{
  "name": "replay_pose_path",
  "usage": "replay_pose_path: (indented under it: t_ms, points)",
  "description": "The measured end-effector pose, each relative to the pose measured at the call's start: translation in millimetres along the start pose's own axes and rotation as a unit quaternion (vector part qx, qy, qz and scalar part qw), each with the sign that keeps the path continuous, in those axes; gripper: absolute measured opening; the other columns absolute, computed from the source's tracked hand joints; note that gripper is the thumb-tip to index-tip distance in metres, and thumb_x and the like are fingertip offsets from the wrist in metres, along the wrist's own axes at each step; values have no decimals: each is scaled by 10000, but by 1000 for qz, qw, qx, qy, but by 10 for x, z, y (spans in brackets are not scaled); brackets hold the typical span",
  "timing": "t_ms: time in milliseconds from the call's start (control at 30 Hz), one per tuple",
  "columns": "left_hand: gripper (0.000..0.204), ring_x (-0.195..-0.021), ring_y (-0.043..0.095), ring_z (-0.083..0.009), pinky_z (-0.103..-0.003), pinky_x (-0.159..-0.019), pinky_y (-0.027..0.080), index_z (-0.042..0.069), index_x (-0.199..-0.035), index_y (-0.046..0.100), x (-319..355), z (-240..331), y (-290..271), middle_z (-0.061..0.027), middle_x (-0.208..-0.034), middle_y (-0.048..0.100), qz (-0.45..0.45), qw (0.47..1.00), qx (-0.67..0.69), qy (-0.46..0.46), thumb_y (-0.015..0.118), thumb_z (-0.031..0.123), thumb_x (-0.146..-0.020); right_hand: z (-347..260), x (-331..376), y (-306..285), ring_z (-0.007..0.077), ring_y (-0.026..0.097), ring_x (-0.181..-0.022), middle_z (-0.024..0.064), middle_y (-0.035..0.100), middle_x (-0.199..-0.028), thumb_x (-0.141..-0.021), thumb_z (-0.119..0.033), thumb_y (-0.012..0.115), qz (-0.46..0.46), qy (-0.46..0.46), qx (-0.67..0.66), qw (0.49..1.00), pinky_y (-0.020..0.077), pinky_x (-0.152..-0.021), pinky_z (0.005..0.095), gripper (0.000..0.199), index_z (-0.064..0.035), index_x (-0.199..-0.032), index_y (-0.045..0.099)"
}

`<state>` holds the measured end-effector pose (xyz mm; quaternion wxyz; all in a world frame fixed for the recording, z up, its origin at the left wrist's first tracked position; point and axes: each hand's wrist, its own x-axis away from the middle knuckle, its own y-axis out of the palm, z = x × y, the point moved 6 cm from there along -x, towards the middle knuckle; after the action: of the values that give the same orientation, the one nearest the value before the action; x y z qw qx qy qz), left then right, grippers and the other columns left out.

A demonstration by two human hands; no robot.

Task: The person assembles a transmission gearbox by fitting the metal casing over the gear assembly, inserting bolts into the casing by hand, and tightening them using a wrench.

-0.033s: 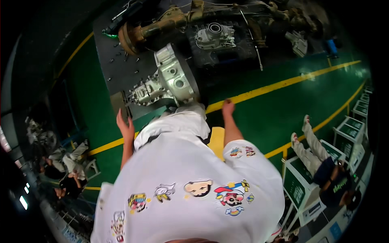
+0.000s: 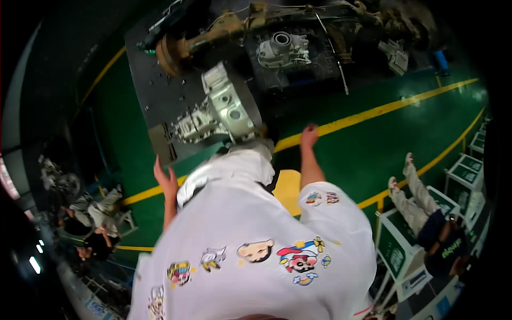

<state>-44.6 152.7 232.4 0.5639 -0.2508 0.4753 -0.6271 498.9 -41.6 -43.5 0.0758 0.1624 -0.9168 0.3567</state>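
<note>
Head view: the left hand (image 2: 168, 183), thumb and fingers spread, empty, has drawn back to the near edge of the grey plate (image 2: 161, 144), while the right hand (image 2: 309, 137) has swung forward over the yellow line (image 2: 373, 112); blur hides whether its curled fingers hold anything. Neither touches the silver gearbox (image 2: 233, 109) on the dark table (image 2: 165, 106) ahead. Beyond, a silver casting (image 2: 282, 53) sits on a black case (image 2: 277, 80).

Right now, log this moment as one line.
left hand: open, near flat grey plate; right hand: appears curled, over green floor; silver cast-metal gearbox: on dark table, apart from hands; rusty brown axle: beyond gearbox
</note>
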Motion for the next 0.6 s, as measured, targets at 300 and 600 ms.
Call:
replay_pose_path:
  t_ms: [300, 600]
  points:
    - [402, -997, 605, -227, -320, -856, 482, -35, -1243, 556, 2568, -1349, -789, -163, -1103, 651, 58, 915, 133, -376, 624, 118, -878, -1621, -2625, -208, 402, 473, -1236, 224, 513, -1319, -780, -112, 584, -22, -175, 154, 972, 363, -1068, 471, 555, 5, -1307, 454]
    - [191, -942, 586, -136, -264, -842, 473, -9, -1111, 610, 228, 341, 179, -56, -1026, 639, -86, 949, 185, -239, 534, 77, -958, -1976, -2194, -890, 400, 604, -1021, 180, 666, -1035, -864, -439, 600, -65, -54, 152, 985, 467, -865, 507, 397, -71, -1011, 621]
